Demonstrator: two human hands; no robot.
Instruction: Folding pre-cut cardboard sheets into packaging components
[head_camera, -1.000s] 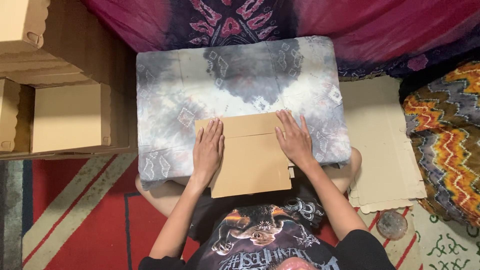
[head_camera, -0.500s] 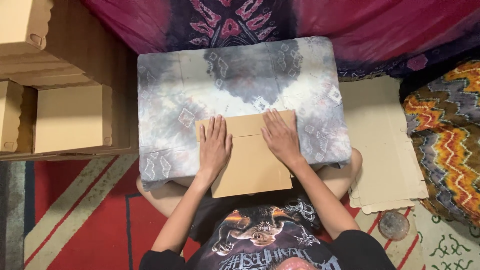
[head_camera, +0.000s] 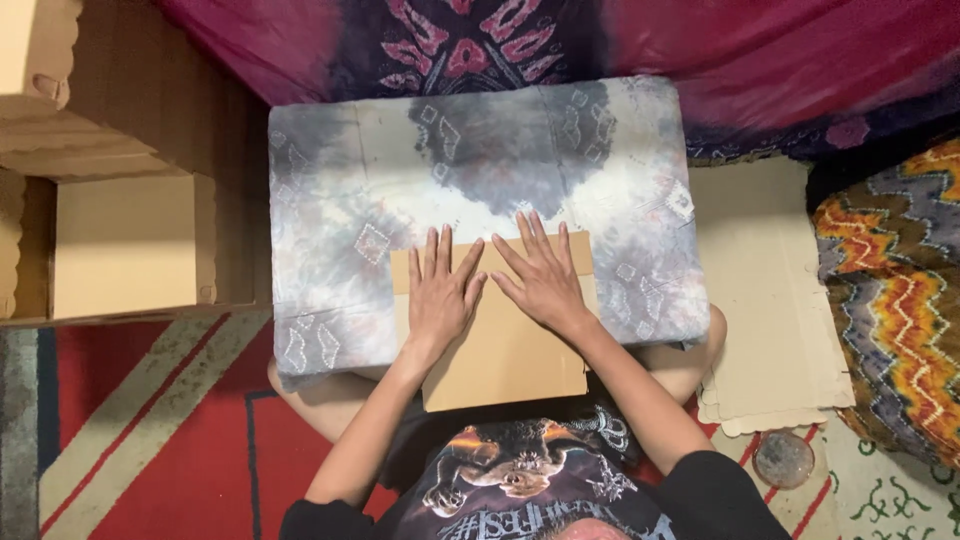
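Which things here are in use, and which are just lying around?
In use:
- left hand and right hand, both flat on the cardboard piece
- cloth-covered board under it

Lying about:
- flat cardboard stack
- cardboard boxes
- round glass lid
- patterned cushion

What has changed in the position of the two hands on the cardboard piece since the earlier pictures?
Both hands slid inward along the flat cardboard piece: the left hand and the right hand, earlier near its side edges, now lie close together at the middle. Nothing was grasped or let go. The cardboard, the cloth-covered board and the cardboard stack stayed put.
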